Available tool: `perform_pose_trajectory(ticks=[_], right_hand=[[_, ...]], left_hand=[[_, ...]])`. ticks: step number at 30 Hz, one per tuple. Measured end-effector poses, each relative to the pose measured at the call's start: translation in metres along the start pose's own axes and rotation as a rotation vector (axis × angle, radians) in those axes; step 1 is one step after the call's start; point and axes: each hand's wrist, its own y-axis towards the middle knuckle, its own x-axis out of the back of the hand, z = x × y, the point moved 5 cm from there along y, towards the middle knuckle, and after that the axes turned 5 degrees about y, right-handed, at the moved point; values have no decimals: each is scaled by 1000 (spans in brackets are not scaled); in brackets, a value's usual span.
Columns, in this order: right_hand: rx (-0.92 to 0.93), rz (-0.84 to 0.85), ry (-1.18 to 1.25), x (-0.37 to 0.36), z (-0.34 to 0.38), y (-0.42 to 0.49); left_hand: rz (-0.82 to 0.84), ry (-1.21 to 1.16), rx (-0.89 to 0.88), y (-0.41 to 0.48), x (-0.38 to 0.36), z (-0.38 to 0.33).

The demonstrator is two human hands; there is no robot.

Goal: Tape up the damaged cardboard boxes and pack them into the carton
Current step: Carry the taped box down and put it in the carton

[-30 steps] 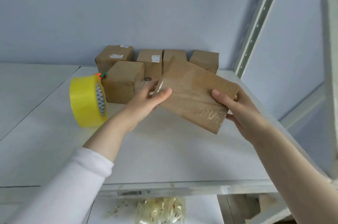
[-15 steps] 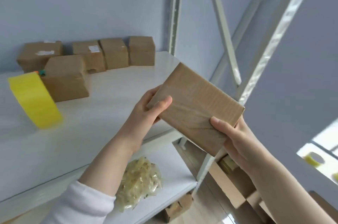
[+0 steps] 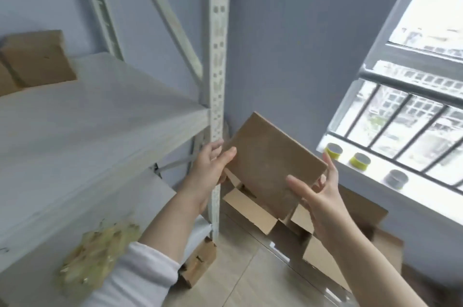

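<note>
A flat brown cardboard box [image 3: 268, 164] is held in the air to the right of the shelf, above an open carton [image 3: 253, 209] on the floor. My left hand [image 3: 213, 169] grips the box's left edge, thumb on top. My right hand [image 3: 318, 201] holds its lower right corner, thumb on the top face and fingers spread behind. The carton's flaps stand open beneath the box; its inside is mostly hidden by the box and my hands.
The white shelf [image 3: 87, 126] lies to the left, with another brown box [image 3: 35, 58] at its back. A perforated metal upright [image 3: 216, 81] stands beside my left hand. Several tape rolls [image 3: 359, 160] sit on the window sill. A crumpled plastic bag [image 3: 95, 254] lies on the lower shelf.
I have turned right and carried the box off the shelf and down over the open carton. The yellow tape roll and most shelf boxes have left the view.
</note>
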Motion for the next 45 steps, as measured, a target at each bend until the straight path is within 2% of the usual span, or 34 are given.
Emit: perform_pose_trajectory(ticks=[2,6,8,10,12,14,16,17,19,20,22,23,25,27,29,31,33,36,39,43,45], right_hand=[[154,-69,-148,34,-3,3],[572,-223,-699,90,-3,3],[779,-262,-891,110,-8,0],[860,-309,-982,127,-13,-3],[863,-291,-1000,146,-17,0],[779,-214,-974,169,-21,6],[567,-172,-840,197,-24,17],[425,-211,-739,212,-25,25],[83,-338,-448,242,-34,42],[-102,-328,-251,251,-44,51],[-388,-141,186,255,-67,70],[-440,-65,317,256,-73,79],[-451,-53,428,260,-81,100],[-417,-185,399,273,-86,120],[-368,-336,266,291,-90,134],[-323,-427,86,309,-89,145],[-315,-466,-45,325,-90,153],[-347,-476,-74,348,-101,158],[-409,-541,34,379,-120,164],[-595,-769,360,429,-165,161],[-669,-817,455,453,-191,162]], left_hand=[[21,35,89,10,-43,15],[251,-130,292,21,-138,37],[330,-207,396,26,-177,48],[379,-273,480,31,-210,62],[385,-327,497,38,-236,76],[392,-382,449,50,-253,89],[409,-413,416,68,-263,100],[423,-433,417,78,-266,106],[482,-467,433,98,-274,115],[530,-483,437,107,-280,118],[603,-500,431,128,-294,123],[615,-486,432,138,-301,124],[597,-418,490,162,-318,127],[541,-318,515,190,-332,136],[564,-200,473,211,-346,144],[681,-100,438,222,-366,149],[739,-55,476,229,-385,159],[708,-34,519,242,-410,181],[732,-3,558,248,-439,204],[751,111,662,247,-475,235],[729,175,722,242,-494,258]])
